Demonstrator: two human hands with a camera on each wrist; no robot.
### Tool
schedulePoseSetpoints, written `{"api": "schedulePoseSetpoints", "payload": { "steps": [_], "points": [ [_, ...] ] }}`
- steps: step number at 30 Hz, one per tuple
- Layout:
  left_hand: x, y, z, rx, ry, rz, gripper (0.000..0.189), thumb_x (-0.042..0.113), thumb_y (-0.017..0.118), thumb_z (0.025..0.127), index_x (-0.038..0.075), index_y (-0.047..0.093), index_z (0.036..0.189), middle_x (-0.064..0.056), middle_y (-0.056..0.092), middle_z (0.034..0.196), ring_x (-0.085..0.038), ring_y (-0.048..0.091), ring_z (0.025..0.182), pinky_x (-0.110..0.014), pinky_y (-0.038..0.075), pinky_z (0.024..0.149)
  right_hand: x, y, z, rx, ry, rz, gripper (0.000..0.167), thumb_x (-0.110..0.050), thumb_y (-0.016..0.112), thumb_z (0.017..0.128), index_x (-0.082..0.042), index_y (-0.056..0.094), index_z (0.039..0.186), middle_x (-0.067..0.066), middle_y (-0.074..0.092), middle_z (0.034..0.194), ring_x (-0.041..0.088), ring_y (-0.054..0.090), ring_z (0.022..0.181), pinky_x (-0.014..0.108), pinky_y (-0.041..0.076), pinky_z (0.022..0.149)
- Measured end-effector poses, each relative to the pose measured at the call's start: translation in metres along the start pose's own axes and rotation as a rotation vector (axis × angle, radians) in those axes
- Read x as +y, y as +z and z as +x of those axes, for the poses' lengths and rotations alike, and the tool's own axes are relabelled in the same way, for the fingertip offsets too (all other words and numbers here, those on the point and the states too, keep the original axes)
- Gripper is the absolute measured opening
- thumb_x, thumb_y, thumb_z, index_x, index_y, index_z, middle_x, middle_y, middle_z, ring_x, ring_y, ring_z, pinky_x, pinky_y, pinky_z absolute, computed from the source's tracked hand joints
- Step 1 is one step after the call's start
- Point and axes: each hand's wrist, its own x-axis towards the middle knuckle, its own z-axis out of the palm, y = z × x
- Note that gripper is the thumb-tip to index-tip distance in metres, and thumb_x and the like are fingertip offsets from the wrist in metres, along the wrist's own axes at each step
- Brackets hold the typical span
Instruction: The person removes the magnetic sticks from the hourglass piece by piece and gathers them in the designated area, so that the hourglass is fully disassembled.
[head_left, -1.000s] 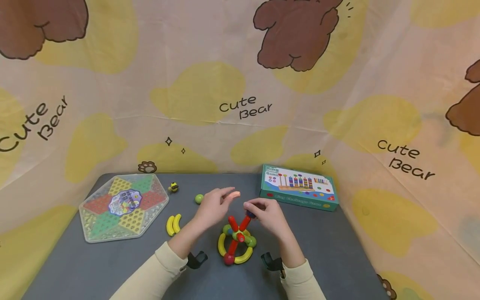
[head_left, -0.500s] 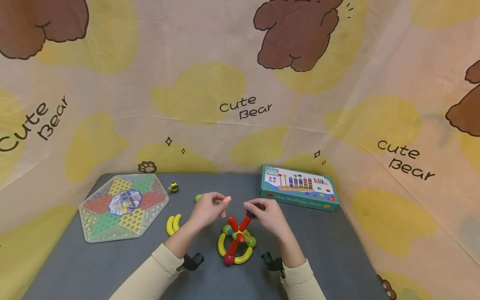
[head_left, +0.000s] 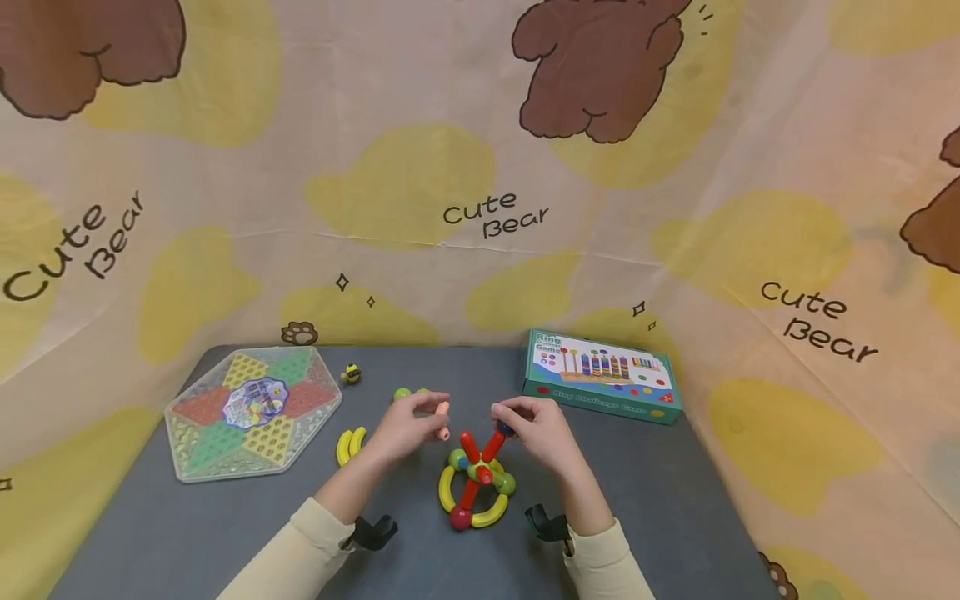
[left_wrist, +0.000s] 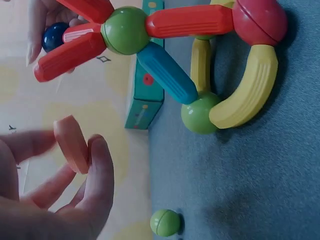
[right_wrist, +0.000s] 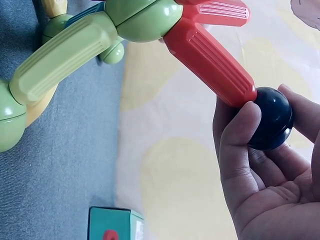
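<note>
My left hand (head_left: 408,427) pinches a short orange magnetic stick (left_wrist: 71,144) between fingertips and thumb, left of the built model. With the fingers of my right hand (head_left: 546,432) I grip a dark blue ball (right_wrist: 271,119) at the tip of a red stick (right_wrist: 210,62). That stick belongs to a standing model of magnetic sticks and balls. Red sticks branch from its green centre ball (left_wrist: 126,31), and a blue stick (left_wrist: 167,72) slants down. Curved yellow sticks (left_wrist: 247,90) and a dark red ball (head_left: 461,518) form part of its ring-shaped base.
Two curved yellow sticks (head_left: 349,446) lie left of my left hand. Green balls (head_left: 402,393) sit behind it, with a small bee-like toy (head_left: 351,373) farther back. A hexagonal checkers board (head_left: 217,454) occupies the left; a green game box (head_left: 600,375) lies at back right.
My left hand has drawn back to the left, and the orange stick has turned from nearly level to nearly upright. My right hand keeps its grip on the blue ball.
</note>
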Motion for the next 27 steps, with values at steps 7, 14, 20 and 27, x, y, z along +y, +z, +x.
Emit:
{"api": "schedulePoseSetpoints", "payload": {
  "steps": [7, 14, 20, 27],
  "points": [
    [-0.003, -0.010, -0.006, -0.038, 0.003, 0.068, 0.065, 0.015, 0.085, 0.081, 0.012, 0.059, 0.141, -0.010, 0.064, 0.128, -0.016, 0.070, 0.088, -0.037, 0.055, 0.086, 0.000, 0.000, 0.000, -0.005, -0.011, 0.010, 0.031, -0.043, 0.071, 0.093, -0.015, 0.078, 0.104, 0.000, 0.076, 0.090, 0.021, 0.065, 0.078, 0.044, 0.058, 0.077],
    [-0.009, -0.019, -0.007, 0.025, 0.138, 0.471, 0.065, 0.012, 0.088, 0.074, 0.007, 0.064, 0.135, -0.006, 0.064, 0.112, -0.011, 0.058, 0.069, -0.028, 0.048, 0.062, 0.000, -0.002, 0.000, -0.011, -0.009, 0.019, 0.028, -0.041, 0.070, 0.094, -0.015, 0.078, 0.103, 0.002, 0.076, 0.091, 0.019, 0.065, 0.077, 0.035, 0.057, 0.074],
    [-0.023, -0.034, -0.006, 0.018, 0.210, 0.738, 0.067, 0.018, 0.085, 0.073, 0.001, 0.063, 0.134, -0.015, 0.063, 0.125, -0.028, 0.062, 0.102, -0.044, 0.053, 0.086, -0.001, -0.005, 0.000, -0.007, -0.001, 0.020, 0.029, -0.040, 0.070, 0.094, -0.013, 0.078, 0.103, 0.001, 0.076, 0.091, 0.020, 0.065, 0.076, 0.031, 0.055, 0.071],
    [-0.039, -0.060, -0.013, -0.001, 0.217, 0.873, 0.063, 0.012, 0.083, 0.073, -0.001, 0.064, 0.132, -0.017, 0.065, 0.122, -0.034, 0.063, 0.108, -0.052, 0.052, 0.092, -0.001, -0.003, 0.002, -0.013, -0.004, 0.007, 0.026, -0.041, 0.070, 0.095, -0.017, 0.079, 0.101, 0.000, 0.075, 0.089, 0.019, 0.064, 0.075, 0.041, 0.058, 0.074]
  ]
}}
